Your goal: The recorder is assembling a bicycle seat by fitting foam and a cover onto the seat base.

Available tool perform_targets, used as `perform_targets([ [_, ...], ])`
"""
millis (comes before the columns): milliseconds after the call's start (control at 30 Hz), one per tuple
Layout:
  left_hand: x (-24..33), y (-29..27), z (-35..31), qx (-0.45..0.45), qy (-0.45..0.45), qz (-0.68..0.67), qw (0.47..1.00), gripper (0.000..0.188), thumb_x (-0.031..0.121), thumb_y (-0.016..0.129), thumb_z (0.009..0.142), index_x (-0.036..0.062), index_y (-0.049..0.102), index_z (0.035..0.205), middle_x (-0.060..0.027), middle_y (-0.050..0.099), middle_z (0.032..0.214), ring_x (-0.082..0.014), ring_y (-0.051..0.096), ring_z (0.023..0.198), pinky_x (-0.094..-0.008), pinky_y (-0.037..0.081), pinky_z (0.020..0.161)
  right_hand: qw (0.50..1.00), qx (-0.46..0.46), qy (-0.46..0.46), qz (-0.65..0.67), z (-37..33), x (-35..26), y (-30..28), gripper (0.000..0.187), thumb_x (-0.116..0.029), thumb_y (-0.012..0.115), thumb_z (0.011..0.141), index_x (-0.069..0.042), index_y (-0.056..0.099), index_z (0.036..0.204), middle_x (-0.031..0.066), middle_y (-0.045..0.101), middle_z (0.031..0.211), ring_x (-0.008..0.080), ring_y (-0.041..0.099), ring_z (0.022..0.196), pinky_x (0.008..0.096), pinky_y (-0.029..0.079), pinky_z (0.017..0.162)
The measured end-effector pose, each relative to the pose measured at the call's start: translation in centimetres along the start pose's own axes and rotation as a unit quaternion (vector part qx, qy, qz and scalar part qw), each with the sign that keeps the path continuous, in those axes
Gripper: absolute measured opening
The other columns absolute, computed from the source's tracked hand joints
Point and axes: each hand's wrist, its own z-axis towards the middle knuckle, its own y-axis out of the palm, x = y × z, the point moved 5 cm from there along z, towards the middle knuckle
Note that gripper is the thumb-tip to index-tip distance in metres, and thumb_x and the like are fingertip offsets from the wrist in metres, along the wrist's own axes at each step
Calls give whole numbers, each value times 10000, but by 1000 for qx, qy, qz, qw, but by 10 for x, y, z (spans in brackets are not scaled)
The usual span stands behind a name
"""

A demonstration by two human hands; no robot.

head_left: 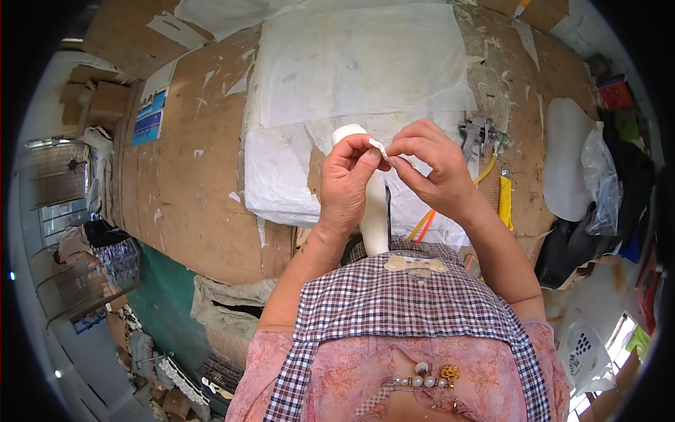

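Close together over the near edge of the table, both my hands are pinching at a small white strip-like piece (378, 147). My left hand (346, 181) grips it between thumb and bent fingers. The thumb and forefinger of my right hand (437, 167) are closed at its other side; its exact kind does not show. Behind and below my left hand, a long cream-white smooth form (375, 218) stretches from my lap toward the table, with a round white end (349, 131) beyond my fingers. My left hand hides part of that form.
White paper sheets (358, 63) cover the middle of the cardboard-topped table (190, 155). A metal spray gun (481, 132) with a yellow hose (486, 170) lies right of my hands. Clear plastic (602, 186) and dark cloth sit farther right. Another person (76, 245) is at far left.
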Motion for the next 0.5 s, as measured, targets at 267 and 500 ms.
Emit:
perform_targets([
  [267, 7, 16, -10, 63, 63, 36, 995, 112, 26, 585, 849, -5, 555, 952, -40, 586, 846, -118, 575, 766, -249, 490, 710, 998, 24, 52, 16, -11, 7, -2, 85, -40, 636, 717, -14, 559, 742, 76, 555, 730, 222, 522, 709, 301, 447, 615],
  [500, 25, 26, -27, 67, 205, 341, 915, 59, 5, 629, 785, -8, 596, 831, -53, 593, 827, -124, 579, 719, -243, 480, 650, 993, 52, 79, 75, -18, 7, 1, 92, -43, 630, 712, -17, 543, 731, 76, 543, 711, 216, 512, 684, 307, 429, 587],
])
